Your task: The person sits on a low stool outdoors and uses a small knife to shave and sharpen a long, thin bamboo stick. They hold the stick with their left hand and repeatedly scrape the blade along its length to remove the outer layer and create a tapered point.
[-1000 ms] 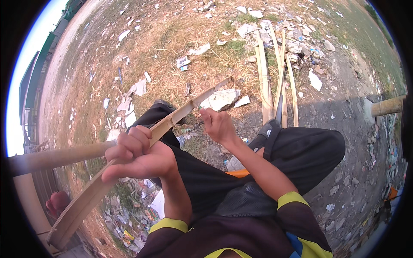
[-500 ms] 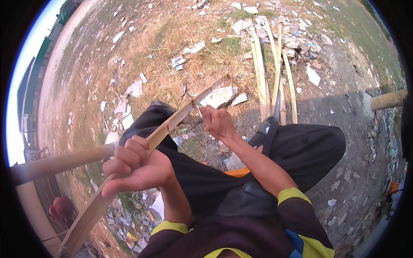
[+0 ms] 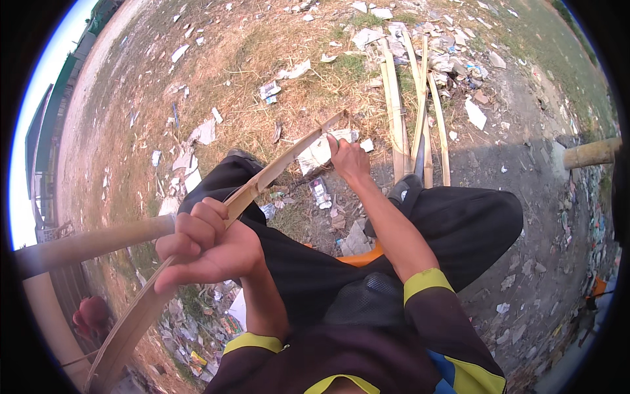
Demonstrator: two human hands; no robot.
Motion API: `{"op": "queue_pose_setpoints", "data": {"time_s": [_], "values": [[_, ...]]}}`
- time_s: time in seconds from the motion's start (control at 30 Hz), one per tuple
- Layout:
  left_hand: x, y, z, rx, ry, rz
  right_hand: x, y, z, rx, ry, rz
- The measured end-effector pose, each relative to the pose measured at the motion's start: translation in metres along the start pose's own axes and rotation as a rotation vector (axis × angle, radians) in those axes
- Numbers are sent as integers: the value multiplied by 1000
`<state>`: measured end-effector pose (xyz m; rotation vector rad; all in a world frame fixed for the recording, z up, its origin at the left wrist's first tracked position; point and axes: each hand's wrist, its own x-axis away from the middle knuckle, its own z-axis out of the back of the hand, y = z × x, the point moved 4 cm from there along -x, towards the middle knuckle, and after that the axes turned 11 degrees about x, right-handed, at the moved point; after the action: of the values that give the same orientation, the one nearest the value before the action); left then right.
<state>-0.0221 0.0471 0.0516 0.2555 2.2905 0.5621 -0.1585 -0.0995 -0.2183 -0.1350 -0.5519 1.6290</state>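
Observation:
A long split bamboo strip [image 3: 274,169] slants from the lower left up to the middle of the view. My left hand [image 3: 216,246] is closed around its lower half, thumb along the near side. Close to the strip's far end is my right hand [image 3: 351,159], its fingers curled shut around a small tool with a bit of green [image 3: 336,136] showing. The tool's kind and working edge cannot be made out. Behind my left hand, a thick round bamboo pole [image 3: 98,244] runs in from the left and meets the strip.
Several bamboo strips [image 3: 420,111] lie on the ground beyond my right foot. Another bamboo pole [image 3: 590,154] juts in at the right edge. Paper scraps and litter [image 3: 476,115] cover the dry grass. A reddish object [image 3: 95,312] sits at the lower left.
My right hand has moved forward and right along the strip toward its far end. My left hand keeps its grip in nearly the same place.

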Motion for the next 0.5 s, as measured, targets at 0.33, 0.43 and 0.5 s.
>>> {"op": "queue_pose_setpoints", "data": {"time_s": [0.33,0.43,0.5], "values": [[-1,-2,-9,-124,141,-49,74,-72,103,-474,-67,328],[-2,-5,-13,-108,136,-37,121,-100,118,-562,-47,434],[-4,-5,-15,-122,123,-42,129,-107,120,-547,-29,449]]}}
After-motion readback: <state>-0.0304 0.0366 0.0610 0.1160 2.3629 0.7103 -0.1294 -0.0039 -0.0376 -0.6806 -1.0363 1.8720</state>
